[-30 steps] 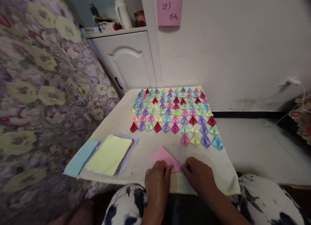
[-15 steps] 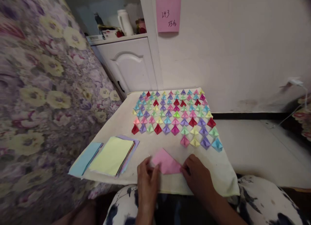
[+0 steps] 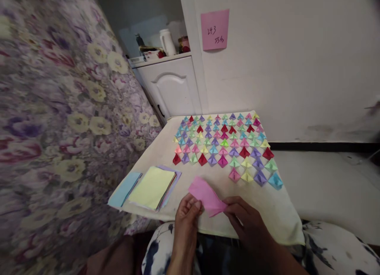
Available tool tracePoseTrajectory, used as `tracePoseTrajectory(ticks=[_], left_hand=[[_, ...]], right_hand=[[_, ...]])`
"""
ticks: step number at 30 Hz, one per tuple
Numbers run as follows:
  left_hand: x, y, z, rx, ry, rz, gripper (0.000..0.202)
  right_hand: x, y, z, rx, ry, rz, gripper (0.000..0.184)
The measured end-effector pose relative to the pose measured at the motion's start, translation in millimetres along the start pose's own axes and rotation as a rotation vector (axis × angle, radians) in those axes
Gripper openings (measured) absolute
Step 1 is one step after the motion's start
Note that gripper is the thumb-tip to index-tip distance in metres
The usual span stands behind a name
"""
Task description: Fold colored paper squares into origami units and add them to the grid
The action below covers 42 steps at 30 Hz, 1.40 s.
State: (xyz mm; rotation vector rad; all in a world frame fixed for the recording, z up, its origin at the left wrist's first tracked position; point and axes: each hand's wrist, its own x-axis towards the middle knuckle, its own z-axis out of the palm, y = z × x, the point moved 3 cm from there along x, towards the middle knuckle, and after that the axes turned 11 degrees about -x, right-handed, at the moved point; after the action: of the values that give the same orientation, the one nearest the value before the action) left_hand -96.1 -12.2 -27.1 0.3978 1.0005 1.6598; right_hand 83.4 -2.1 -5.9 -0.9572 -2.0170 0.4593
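Observation:
A pink sheet of paper (image 3: 206, 195), creased and partly folded, is held between my two hands above the near edge of the cloth-covered table (image 3: 204, 226). My left hand (image 3: 188, 211) pinches its lower left edge between thumb and fingers. At the right corner, my right hand (image 3: 243, 215) grips the paper with its fingertips. Beyond the hands stand rows of small folded paper pieces in many colours, among them a blue one (image 3: 276, 181) and a pink one (image 3: 234, 174) in the nearest row.
Left of my hands lie a stack of coloured paper with a yellow sheet (image 3: 152, 188) on top and a blue paper stack (image 3: 126, 189). A flowered curtain (image 3: 74, 148) hangs at the left. A white cabinet (image 3: 175, 90) and a wall with a pink note (image 3: 215, 29) stand behind.
The pink paper has been lifted off the table and tilted, with both hands gripping it. The camera view has shifted a little, so the scene sits further right and lower.

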Motion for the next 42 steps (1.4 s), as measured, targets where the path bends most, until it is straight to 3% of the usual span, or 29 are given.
tracePoseTrajectory(ticks=[4, 9, 15, 21, 22, 24, 27, 32, 42], left_hand=[[-5, 7, 7.0, -0.039, -0.047, 0.021, 0.014], [-12, 13, 21.3, -0.09, -0.12, -0.063, 0.01], [-14, 23, 66.6, -0.014, -0.247, -0.186, 0.014], [4, 40, 118.6, 0.057, -0.3, -0.096, 0.02], [8, 41, 125.3, 0.061, -0.327, -0.083, 0.021], [15, 42, 134.8, 0.073, -0.377, -0.053, 0.025], [24, 40, 138.1, 0.117, -0.4, -0.015, 0.03], [28, 30, 125.4, 0.163, -0.34, -0.022, 0.03], [32, 11, 112.5, 0.187, -0.327, -0.073, 0.034]], right_hand=[[1, -8, -10, 0.027, 0.044, -0.066, 0.018], [7, -16, -20, 0.077, 0.074, -0.063, 0.017], [33, -15, -41, 0.196, 0.098, 0.168, 0.008], [82, -11, -68, 0.202, 0.067, 0.082, 0.006], [90, -8, -71, 0.195, 0.063, 0.093, 0.001], [102, -1, -73, 0.213, 0.067, 0.144, 0.009], [109, 12, -69, 0.326, 0.092, 0.238, 0.015], [105, 24, -50, 0.495, 0.064, 0.413, 0.018], [96, 30, -44, 0.355, 0.076, 0.531, 0.015]])
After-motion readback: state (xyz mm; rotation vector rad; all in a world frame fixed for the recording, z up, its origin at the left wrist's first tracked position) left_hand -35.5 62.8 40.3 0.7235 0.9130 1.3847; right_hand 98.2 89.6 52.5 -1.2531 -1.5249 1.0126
